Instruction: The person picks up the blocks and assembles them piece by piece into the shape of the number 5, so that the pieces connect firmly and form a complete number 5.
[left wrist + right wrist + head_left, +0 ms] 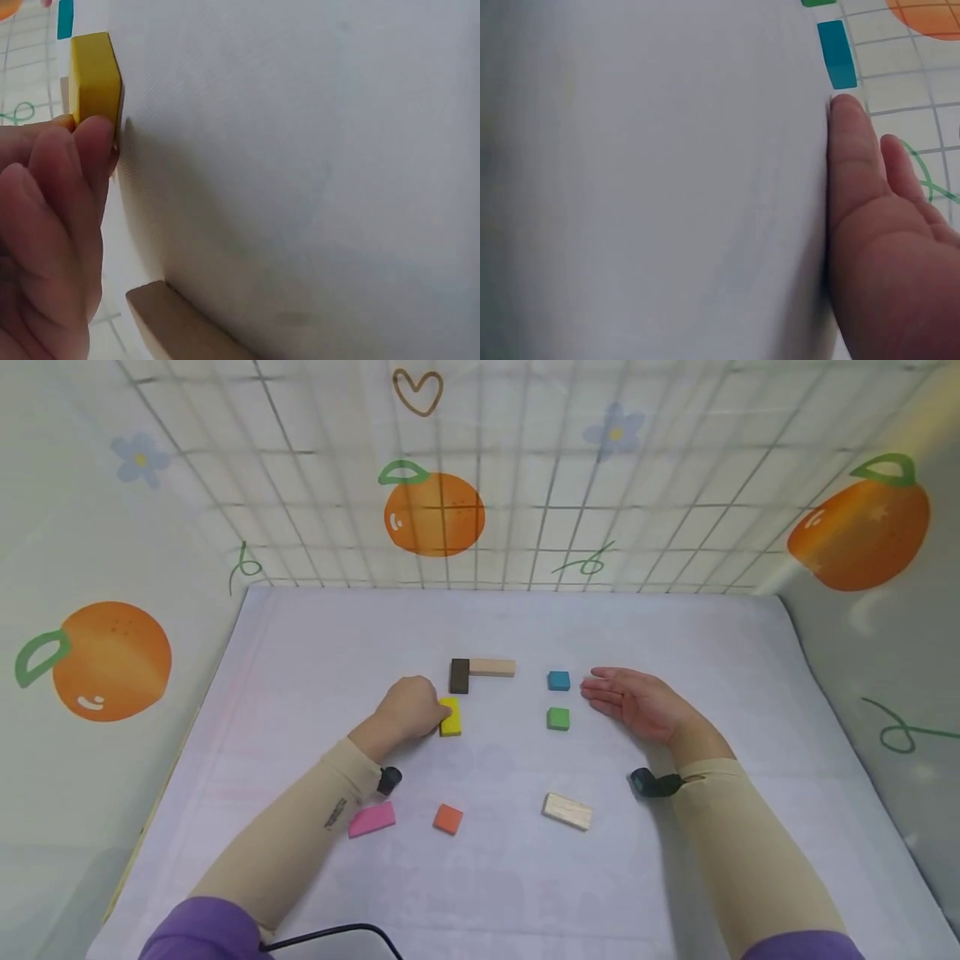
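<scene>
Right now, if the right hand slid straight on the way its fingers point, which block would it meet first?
The right hand lies open on the table, fingers pointing left. The blue block sits just ahead of the fingertips, so it likely comes first; the green block lies slightly off that line, though depth is uncertain.

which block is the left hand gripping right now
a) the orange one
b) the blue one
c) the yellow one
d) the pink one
c: the left hand has its fingers curled round the yellow block, just below the dark brown block; the left wrist view shows fingertips pinching its edge.
</scene>
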